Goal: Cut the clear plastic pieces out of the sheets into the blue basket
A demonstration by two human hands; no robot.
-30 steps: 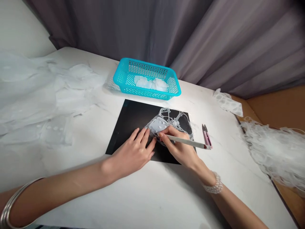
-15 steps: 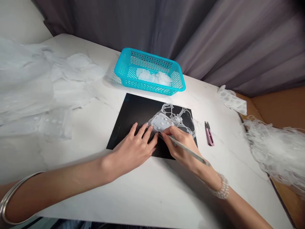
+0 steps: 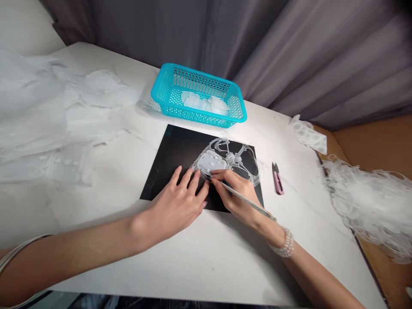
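Note:
A clear silicone piece (image 3: pixel 210 163) with looping trim strands around it lies on a black mat (image 3: pixel 180 152). My left hand (image 3: pixel 178 204) rests flat on the mat, fingers stretched out, fingertips pressing the near edge of the piece. My right hand (image 3: pixel 236 195) is closed in a pen grip on a thin grey knife (image 3: pixel 246 201), whose tip touches the piece's near edge beside my left fingertips.
A turquoise basket (image 3: pixel 199 101) with several clear pieces stands behind the mat. Pink thread snips (image 3: pixel 277 179) lie right of the mat. Clear sheets (image 3: pixel 61 120) are spread at the left, a heap of trimmed strands (image 3: pixel 370 206) sits at the right, and grey curtains hang behind.
The knife handle has swung from pointing right toward the snips to pointing back along my right wrist. Both hands stay at the piece's near edge, and the view has shifted slightly.

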